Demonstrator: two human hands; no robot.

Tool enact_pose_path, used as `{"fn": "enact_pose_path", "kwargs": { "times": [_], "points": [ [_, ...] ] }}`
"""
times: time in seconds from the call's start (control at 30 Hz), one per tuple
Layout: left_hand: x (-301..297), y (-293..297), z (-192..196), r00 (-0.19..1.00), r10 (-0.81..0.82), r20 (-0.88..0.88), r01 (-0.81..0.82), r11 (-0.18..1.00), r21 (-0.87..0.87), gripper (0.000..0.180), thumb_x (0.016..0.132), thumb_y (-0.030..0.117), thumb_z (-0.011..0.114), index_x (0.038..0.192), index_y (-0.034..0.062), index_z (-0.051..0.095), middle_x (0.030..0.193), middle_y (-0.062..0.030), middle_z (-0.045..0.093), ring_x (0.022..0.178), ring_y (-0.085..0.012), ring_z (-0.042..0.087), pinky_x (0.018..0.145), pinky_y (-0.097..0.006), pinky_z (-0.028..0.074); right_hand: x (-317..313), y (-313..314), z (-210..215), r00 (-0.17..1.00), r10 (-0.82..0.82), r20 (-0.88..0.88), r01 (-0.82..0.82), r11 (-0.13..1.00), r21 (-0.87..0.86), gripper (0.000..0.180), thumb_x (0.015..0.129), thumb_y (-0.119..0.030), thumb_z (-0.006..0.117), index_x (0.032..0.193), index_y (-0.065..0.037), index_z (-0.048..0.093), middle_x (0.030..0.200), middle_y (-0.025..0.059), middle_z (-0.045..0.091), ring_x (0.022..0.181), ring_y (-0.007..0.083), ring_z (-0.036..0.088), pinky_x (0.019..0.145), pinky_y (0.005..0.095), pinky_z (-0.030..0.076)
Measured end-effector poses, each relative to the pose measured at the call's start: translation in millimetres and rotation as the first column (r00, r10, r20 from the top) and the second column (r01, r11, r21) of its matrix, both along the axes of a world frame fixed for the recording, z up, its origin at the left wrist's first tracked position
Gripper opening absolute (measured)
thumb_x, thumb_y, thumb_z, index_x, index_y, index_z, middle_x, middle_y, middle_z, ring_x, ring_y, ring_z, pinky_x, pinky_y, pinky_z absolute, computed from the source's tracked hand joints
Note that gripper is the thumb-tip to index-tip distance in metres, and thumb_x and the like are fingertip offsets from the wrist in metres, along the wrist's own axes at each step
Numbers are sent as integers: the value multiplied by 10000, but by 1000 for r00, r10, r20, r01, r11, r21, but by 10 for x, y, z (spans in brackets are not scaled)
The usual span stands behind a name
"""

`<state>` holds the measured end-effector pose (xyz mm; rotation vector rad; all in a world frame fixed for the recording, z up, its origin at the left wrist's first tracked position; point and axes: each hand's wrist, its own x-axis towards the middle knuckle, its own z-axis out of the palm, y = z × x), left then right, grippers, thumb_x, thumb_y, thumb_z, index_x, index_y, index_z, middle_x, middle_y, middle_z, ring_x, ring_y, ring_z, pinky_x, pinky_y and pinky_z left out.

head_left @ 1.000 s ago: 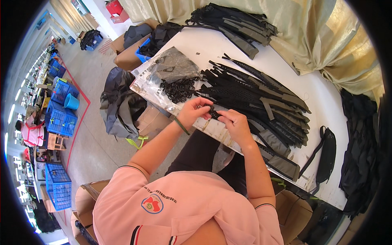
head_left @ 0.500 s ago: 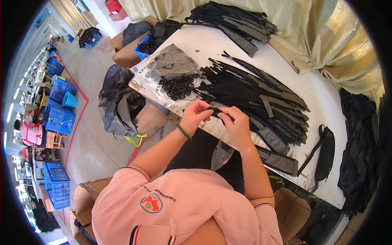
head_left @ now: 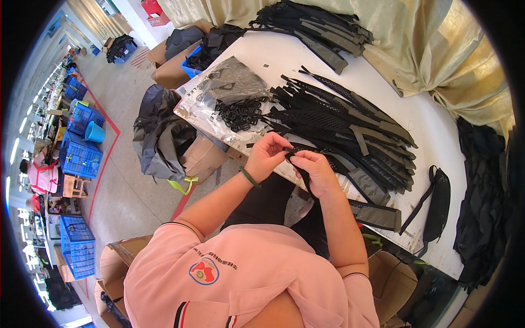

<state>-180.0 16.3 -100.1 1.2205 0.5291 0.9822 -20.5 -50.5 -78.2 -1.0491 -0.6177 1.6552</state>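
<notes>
Head view: a black strap [head_left: 304, 176] sits between the fingertips of the two hands, over the near edge of the table [head_left: 262, 52], its visible length dropping from the pinch along the inner side of the right hand [head_left: 317, 169]. Its long axis slants toward the person's body and a little rightward; the upper end is hidden by the fingers. The right hand is nearly closed, thumb and forefinger narrow on the strap. The left hand [head_left: 267, 157] has its thumb and forefinger drawn close together at the upper end; whether it grips anything else cannot be told. Beyond the left hand, slightly to its left, lies a pile of small black buckles [head_left: 238, 116], with a grey plastic bag [head_left: 232, 82] farther out. Beyond the right hand spreads a heap of black straps [head_left: 339, 128]; well to its right lies a black pouch [head_left: 436, 205].
</notes>
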Motion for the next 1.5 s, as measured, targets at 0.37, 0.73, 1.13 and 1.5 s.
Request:
{"fn": "enact_pose_path", "kwargs": {
  "times": [0.37,0.73,1.13,1.5],
  "points": [
    [-17,-56,-3,996,2,-87,25,952,306,237,783,-151,575,943,23,558,1085,-93,532,984,-160,563,853,-289,472,-17,-54,31,987,-156,25,152,981,122,108,833,-105,647,890,-14,657,750,1,613,650,69,536,593,205,414],
    [-37,-47,95,990,56,-133,-5,934,358,176,774,-111,581,895,17,574,959,-68,568,884,-162,571,787,-260,468,-67,-109,140,979,-201,31,185,946,266,82,815,-2,654,896,-10,643,840,25,643,716,90,588,667,233,480],
    [24,-168,106,984,-154,-87,120,941,-316,53,910,120,579,877,80,566,753,38,565,643,-34,510,555,-176,403,-171,-304,132,373,-666,646,-149,644,750,182,699,9,699,836,-107,671,803,33,574,708,185,526,697,301,430],
    [28,-252,82,996,-64,-57,55,988,-145,76,850,54,648,897,39,590,812,-11,625,708,-65,562,646,-211,466,-114,-360,16,967,-238,90,231,970,78,240,749,40,682,844,-74,493,706,-37,519,629,38,472,572,185,389]
  ]
}}
